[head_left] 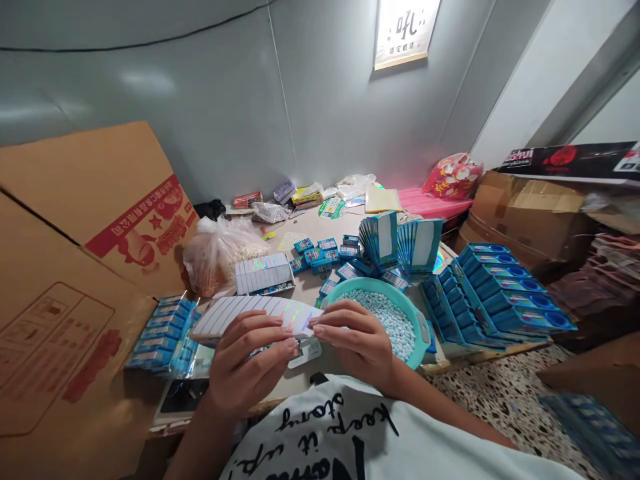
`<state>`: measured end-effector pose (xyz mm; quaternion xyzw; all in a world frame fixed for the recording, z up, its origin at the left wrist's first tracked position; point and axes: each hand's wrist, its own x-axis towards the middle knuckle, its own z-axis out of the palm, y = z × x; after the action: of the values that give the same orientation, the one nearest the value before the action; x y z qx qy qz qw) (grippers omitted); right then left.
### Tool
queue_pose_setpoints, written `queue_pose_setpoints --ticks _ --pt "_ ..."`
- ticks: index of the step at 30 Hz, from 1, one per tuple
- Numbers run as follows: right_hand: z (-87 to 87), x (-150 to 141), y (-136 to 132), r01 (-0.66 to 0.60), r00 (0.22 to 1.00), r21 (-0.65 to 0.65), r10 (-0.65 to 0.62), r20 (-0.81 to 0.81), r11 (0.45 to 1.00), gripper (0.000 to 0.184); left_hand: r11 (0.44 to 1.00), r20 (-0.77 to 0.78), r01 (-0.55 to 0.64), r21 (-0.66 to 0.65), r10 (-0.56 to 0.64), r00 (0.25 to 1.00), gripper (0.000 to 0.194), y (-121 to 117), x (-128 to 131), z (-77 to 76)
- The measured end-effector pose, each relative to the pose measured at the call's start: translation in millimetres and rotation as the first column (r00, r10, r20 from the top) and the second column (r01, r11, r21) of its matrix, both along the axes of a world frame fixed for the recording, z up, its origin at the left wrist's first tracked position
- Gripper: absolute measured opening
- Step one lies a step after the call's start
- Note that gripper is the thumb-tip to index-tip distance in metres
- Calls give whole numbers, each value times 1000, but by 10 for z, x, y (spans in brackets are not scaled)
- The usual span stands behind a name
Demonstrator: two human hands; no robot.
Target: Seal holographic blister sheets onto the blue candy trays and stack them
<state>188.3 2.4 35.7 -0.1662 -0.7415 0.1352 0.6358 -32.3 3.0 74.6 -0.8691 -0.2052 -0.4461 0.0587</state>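
In the head view, both hands are closed on a row of white-faced packets (220, 317) held just above the near edge of the desk (311, 228). The left hand (250, 353) curls its fingers over the row from the near side; the right hand (357, 340) pinches the row's right end with its fingertips, in front of a turquoise basin (370, 283). The basin holds a spread of small pale-blue pellets (397, 327).

Behind the row, a low box (292, 280) contains a similar line of white faces, with small dark and blue bits showing along its near side. Beside it, a clear bag (213, 257) bulges with small cream-coloured pieces. At the left, clear wrapping (187, 360) lies around blue packs (165, 333).

Small blue boxes (320, 257) lie scattered near two fanned blue card stacks (383, 240). Right of the basin, larger blue boxes (510, 287) stand tilted in rows, their contents hidden. A printed cardboard carton (75, 280) fills the left side; its inside cannot be seen.
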Motion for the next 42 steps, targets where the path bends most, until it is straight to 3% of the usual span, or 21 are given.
queue_pose_setpoints --ticks 3,6,9,11,13,16,18,24,31,34,37,39,40,42 --pt "-12 16 -51 -12 1000 27 12 23 1000 48 999 33 16 -50 -15 999 35 -60 25 29" --pt "-17 32 -88 -1 1000 56 0 32 998 49 964 28 -29 -264 38 999 29 -131 51 109" --pt "1 42 -114 0 997 71 -5 75 998 49 812 -79 -149 -564 126 989 28 -172 55 204" --pt "23 35 -130 8 996 70 -14 92 998 48 730 -90 -188 -657 172 981 31 -172 46 243" --pt "46 21 -144 19 996 54 -23 86 998 47 767 -48 -173 -617 183 982 23 -158 39 256" --pt "71 5 -161 13 997 47 -16 71 999 48 905 -14 -90 -417 93 996 13 -143 43 247" --pt "76 6 -171 -3 998 58 -1 69 998 51 930 -28 -48 -365 40 999 18 -150 49 231" --pt "66 10 -212 -29 998 43 27 57 999 60 887 -174 -32 -461 -55 983 34 -258 57 112" --pt "-72 7 -319 19 995 -3 -18 103 1000 57 846 -161 -69 -528 -19 987 34 -327 131 -201" --pt "-214 -7 -352 115 991 -72 -109 78 991 51 768 -227 -115 -630 -40 973 35 -267 218 -347" --pt "-362 -32 -331 225 974 -270 -210 84 936 31 570 -280 -181 -802 -90 956 30 -149 289 -492" --pt "-449 -34 -300 259 965 -484 -243 97 836 19 459 -314 -235 -857 -101 944 34 -43 289 -579" --pt "-489 -26 -285 263 963 -589 -248 107 764 18 440 -336 -264 -858 -94 937 33 18 272 -619" --pt "-561 11 -268 250 964 -748 -230 132 615 34 463 -372 -295 -836 -83 925 30 151 213 -694"
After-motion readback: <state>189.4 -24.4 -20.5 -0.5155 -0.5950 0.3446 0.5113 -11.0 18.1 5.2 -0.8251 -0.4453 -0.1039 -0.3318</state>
